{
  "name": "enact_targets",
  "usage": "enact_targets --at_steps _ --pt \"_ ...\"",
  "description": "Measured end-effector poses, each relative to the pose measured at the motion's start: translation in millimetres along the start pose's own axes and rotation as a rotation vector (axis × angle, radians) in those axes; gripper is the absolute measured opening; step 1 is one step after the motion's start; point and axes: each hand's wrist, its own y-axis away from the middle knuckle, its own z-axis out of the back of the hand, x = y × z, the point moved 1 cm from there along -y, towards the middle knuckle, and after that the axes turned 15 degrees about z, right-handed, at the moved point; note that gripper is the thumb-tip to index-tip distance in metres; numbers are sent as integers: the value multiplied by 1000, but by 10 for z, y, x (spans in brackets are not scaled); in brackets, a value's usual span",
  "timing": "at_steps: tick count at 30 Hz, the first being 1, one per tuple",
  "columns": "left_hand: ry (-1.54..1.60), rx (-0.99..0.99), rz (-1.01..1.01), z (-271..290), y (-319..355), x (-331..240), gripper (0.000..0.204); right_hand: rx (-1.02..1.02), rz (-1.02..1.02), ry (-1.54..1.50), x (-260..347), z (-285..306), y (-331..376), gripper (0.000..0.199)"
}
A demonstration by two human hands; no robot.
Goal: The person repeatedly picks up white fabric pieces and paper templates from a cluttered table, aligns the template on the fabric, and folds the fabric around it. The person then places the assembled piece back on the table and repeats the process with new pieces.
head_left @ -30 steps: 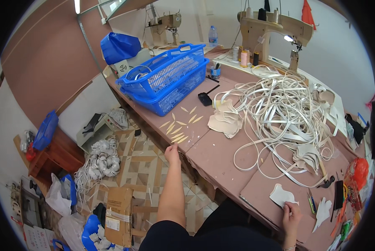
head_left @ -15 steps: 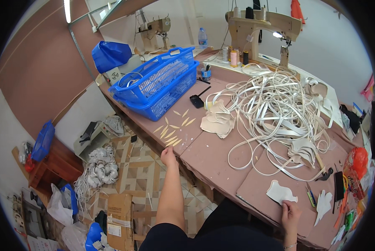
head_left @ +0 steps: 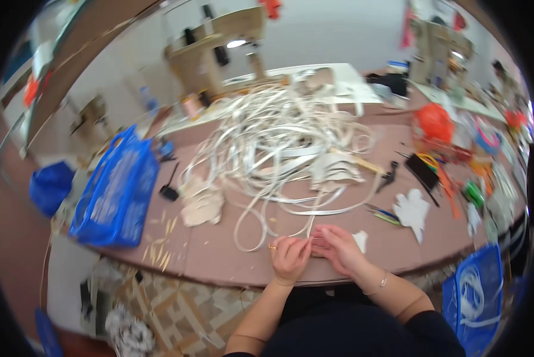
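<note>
Head view, looking down: a seated person works at the near edge of a brown table (head_left: 219, 262), both hands meeting over one end of a cream strap (head_left: 307, 229). The left hand (head_left: 289, 257), a ring on one finger, has its fingers (head_left: 298, 245) curled and pressed together around the strap end. The right hand (head_left: 338, 249), a thin bracelet at the wrist, lies just beside it, fingertips touching the left hand's and closed on the same small piece; the picture is too blurred to tell exactly how the pinch is made. From the hands the strap runs away across the table and loops back into a large tangled heap of pale straps (head_left: 279, 137) filling the middle of the table.

Left of the heap lies a small stack of cream cut pieces (head_left: 202, 205), and near it a black tool (head_left: 169, 191). A blue plastic basket (head_left: 115, 193) stands at the table's left end, with thin pale slivers (head_left: 160, 253) scattered on the table beside it. To the right of the hands lie a white cut-out shape (head_left: 412, 208), a small white scrap (head_left: 361, 240) just beside the right hand, and coloured pens or tools (head_left: 381, 213). Farther right sit an orange-red bag (head_left: 433, 124) and a clutter of bright items. A tan sewing machine (head_left: 219, 47) stands behind the heap. A blue bag holding pale strap (head_left: 478, 291) hangs by the person's right side.
</note>
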Motion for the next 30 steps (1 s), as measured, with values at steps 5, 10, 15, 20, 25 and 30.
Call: enact_targets --at_steps 5,10,15,20,25,30 --pt "93 172 -123 -316 120 -259 24 -118 92 69 163 299 121 20" --pt "185 341 -54 -427 164 -328 22 -196 150 161 337 547 200 16" --pt "162 704 277 -632 -97 197 23 13 189 693 790 744 169 15" --pt "151 1367 393 -878 -267 258 28 170 21 753 914 819 180 13" --pt "276 1661 577 -733 -418 87 27 293 -31 760 774 694 246 15" --pt "296 1615 469 -504 -414 -119 21 218 52 714 663 633 330 18"
